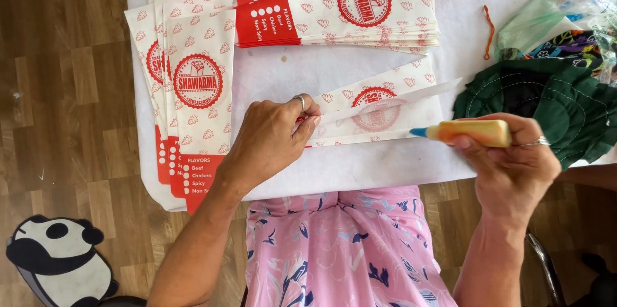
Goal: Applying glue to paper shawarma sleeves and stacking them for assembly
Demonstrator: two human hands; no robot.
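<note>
Glue bottle [472, 132], gripped in the closed right hand [514, 169], is pointed leftward along the paper bag [379, 117] pinched by the left hand [273, 140] on the tabletop [360, 166].

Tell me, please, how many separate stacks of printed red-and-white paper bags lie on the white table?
2: a fanned stack at the table's left, and a neater stack at the top centre. One further single bag lies under the left hand; others may be hidden off frame.

Red-and-white printed paper bags [193, 82], yellow glue bottle [472, 132] (blue tip), green quilted cloth [553, 105], pink floral dress [340, 249]
</note>
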